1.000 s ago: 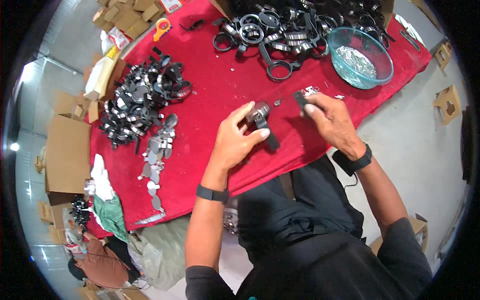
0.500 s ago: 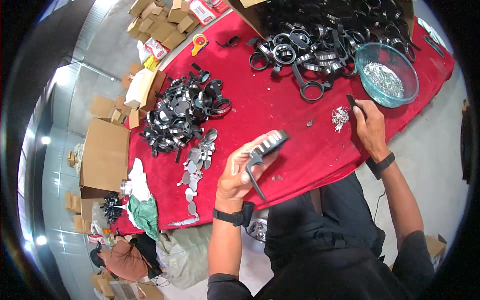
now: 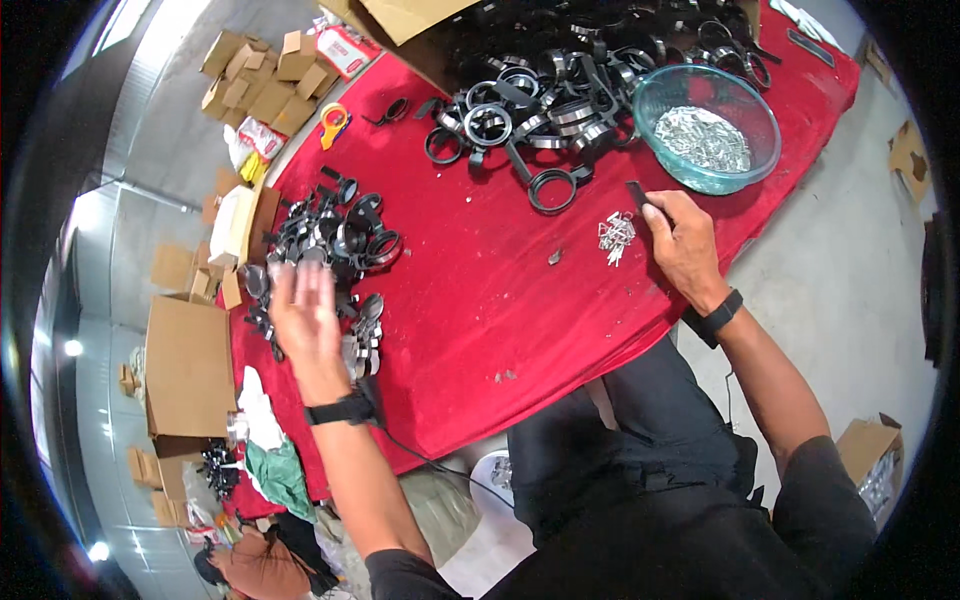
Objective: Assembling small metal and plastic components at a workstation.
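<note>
Across the middle, red cloth (image 3: 470,320). At its far side, a heap (image 3: 573,115) of black and silver rings. To the left, a smaller pile (image 3: 350,240) of similar parts, straight ahead of the left hand (image 3: 308,315) and well apart from the right hand (image 3: 685,245). Left fingers blurred, extended and loosely spread over the near part, nothing visible in grasp; cannot tell whether touching. Beyond the right hand, a teal bowl (image 3: 720,183). Between right thumb and fingers, a pinched dark strip (image 3: 636,192), long axis slanting away and leftward. Just left, loose clips (image 3: 616,236).
</note>
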{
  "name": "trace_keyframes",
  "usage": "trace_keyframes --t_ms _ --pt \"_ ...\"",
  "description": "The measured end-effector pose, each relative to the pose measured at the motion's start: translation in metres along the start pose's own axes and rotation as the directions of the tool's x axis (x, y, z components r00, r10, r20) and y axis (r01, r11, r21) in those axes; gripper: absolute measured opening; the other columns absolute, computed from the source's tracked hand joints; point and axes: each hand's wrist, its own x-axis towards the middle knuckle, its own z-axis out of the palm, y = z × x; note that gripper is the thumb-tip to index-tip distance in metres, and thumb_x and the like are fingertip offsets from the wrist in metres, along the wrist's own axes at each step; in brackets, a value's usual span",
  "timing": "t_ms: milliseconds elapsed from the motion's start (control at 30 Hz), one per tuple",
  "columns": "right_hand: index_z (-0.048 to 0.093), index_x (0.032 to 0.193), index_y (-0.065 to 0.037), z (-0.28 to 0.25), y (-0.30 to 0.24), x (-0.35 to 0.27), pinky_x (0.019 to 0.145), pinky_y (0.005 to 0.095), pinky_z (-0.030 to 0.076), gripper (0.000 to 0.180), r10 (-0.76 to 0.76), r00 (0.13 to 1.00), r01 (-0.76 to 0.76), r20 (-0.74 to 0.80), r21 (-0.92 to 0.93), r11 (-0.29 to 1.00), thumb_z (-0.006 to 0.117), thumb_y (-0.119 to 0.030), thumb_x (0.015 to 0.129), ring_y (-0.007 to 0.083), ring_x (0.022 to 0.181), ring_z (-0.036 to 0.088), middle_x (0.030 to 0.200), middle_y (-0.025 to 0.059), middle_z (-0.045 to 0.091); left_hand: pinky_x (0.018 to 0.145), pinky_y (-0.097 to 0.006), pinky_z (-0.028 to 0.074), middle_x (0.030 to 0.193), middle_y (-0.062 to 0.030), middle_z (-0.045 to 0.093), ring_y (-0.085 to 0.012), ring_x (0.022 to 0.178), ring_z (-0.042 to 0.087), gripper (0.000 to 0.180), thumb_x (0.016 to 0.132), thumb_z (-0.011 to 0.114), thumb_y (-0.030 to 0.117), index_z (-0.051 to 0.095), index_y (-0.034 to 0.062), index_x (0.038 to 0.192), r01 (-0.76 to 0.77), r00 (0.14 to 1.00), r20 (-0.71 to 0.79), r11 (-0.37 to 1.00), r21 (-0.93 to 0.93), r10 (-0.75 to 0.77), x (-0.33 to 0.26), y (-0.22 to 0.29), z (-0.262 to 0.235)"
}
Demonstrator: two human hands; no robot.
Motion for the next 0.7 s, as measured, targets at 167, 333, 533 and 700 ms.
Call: trace_keyframes --t_ms 167,333,533,700 --pt "0.073 0.123 0.002 0.000 0.001 0.000 0.103 0.0479 0.056 0.028 -0.134 0.988 0.130 -0.078 -0.059 0.990 0.071 0.000 0.096 0.0423 0.115 0.071 0.119 0.0229 0.075 0.100 -0.038 0.063 0.142 -0.0186 0.071 -0.0247 0.122 0.073 0.062 0.103 0.076 0.017 0.055 -0.0027 0.158 -0.185 0.896 0.431 0.788 0.587 -0.111 -0.054 -0.092 0.090" --pt "0.065 0.137 0.003 0.009 0.005 0.000 0.116 0.0504 0.050 0.047 -0.224 0.974 0.208 -0.033 -0.260 0.943 0.070 0.006 0.090 0.0437 0.131 0.064 0.135 0.0243 0.070 0.105 -0.050 0.059 0.135 -0.0246 0.071 -0.0418 0.119 0.073 0.049 0.097 0.076 0.012 0.070 0.0076 0.145 -0.838 0.507 0.862 0.223 0.498 -0.021 -0.092 -0.165 0.159" --pt "0.061 0.141 0.005 0.012 0.006 0.000 0.118 0.0525 0.049 0.052 -0.259 0.966 0.246 -0.001 -0.306 0.919 0.067 0.008 0.090 0.0448 0.134 0.062 0.138 0.0258 0.068 0.096 -0.052 0.058 0.124 -0.0236 0.072 -0.0422 0.111 0.071 0.023 0.089 0.086 0.019 0.076 0.0009 0.100 -0.766 0.620 0.781 0.156 0.623 -0.074 -0.091 -0.171 0.179" --pt "0.061 0.140 0.005 0.010 0.010 -0.001 0.118 0.0521 0.049 0.051 -0.228 0.973 0.209 -0.028 -0.306 0.929 0.067 0.009 0.089 0.0442 0.133 0.063 0.137 0.0255 0.068 0.072 -0.042 0.055 0.088 -0.0166 0.073 -0.0264 0.073 0.069 0.026 0.103 0.075 0.026 0.072 0.0011 0.109 -0.630 0.699 0.712 0.418 0.654 -0.061 -0.106 -0.127 0.173"
